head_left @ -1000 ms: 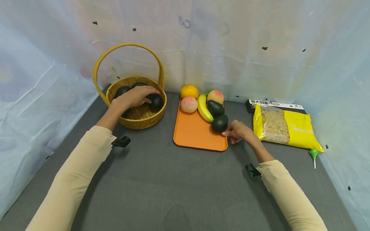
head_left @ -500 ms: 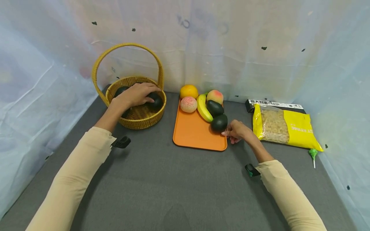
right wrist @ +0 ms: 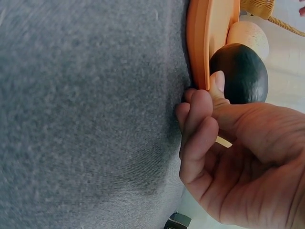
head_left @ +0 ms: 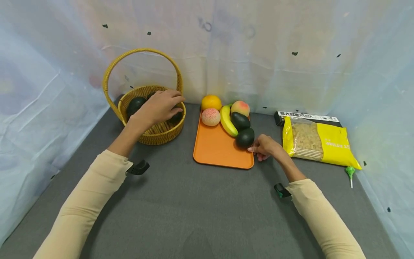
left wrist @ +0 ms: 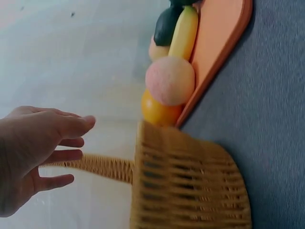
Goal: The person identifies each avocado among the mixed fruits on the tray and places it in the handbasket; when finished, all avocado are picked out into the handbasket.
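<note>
My left hand (head_left: 161, 106) hovers over the rim of a wicker basket (head_left: 158, 139), fingers loosely spread. The left wrist view shows nothing in its grasp. Dark avocados (head_left: 135, 105) lie inside the basket, partly hidden by the hand. At the right edge of an orange tray (head_left: 215, 149), my right hand (head_left: 266, 146) pinches the rim between thumb and fingers. Close to that thumb sits a dark avocado (right wrist: 243, 74). Beside it on the tray are another avocado (head_left: 240, 121), a banana (head_left: 228, 122), an orange (head_left: 211, 103) and two peaches (head_left: 210, 117).
The basket's tall arched handle (head_left: 142, 49) rises behind the left hand. On the right lie a yellow pasta bag (head_left: 318, 142), a black pasta box (head_left: 280, 119) behind it, and a green lollipop (head_left: 350, 172). A pale curtain (head_left: 258, 64) borders the grey table.
My left hand has let go of the avocado in the basket and lifted up and slightly right, its fingers opening. The right hand still holds the tray edge.
</note>
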Demonstrator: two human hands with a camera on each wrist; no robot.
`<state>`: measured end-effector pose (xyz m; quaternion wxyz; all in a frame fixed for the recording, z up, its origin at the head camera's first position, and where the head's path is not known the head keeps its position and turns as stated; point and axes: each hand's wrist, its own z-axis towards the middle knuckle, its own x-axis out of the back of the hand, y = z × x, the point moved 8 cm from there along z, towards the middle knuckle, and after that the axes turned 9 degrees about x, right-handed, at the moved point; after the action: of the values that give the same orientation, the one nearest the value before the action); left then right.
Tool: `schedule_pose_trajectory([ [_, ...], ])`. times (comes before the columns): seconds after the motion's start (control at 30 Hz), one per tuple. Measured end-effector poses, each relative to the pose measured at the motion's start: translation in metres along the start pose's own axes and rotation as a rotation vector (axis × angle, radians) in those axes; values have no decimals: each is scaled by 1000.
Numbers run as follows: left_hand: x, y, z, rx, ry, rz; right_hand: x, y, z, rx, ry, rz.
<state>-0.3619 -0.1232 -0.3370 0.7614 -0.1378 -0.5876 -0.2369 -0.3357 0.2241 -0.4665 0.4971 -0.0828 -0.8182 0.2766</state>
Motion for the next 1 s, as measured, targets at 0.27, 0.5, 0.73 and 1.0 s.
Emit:
schedule_pose_trajectory([
  [0.27,10,43,1,-112,94,-26,2,0,2,3,3,-2],
  [0.5,0,73,1,-198,111,-27,-1,1,4,13,-5,-12],
  [0.73,-16,99,2,-255,86,-134,-1,-2,4,20,3,-20],
  [1.0,-37,122,15,-271,3,-184,-2,-3,4,6,3,-8],
])
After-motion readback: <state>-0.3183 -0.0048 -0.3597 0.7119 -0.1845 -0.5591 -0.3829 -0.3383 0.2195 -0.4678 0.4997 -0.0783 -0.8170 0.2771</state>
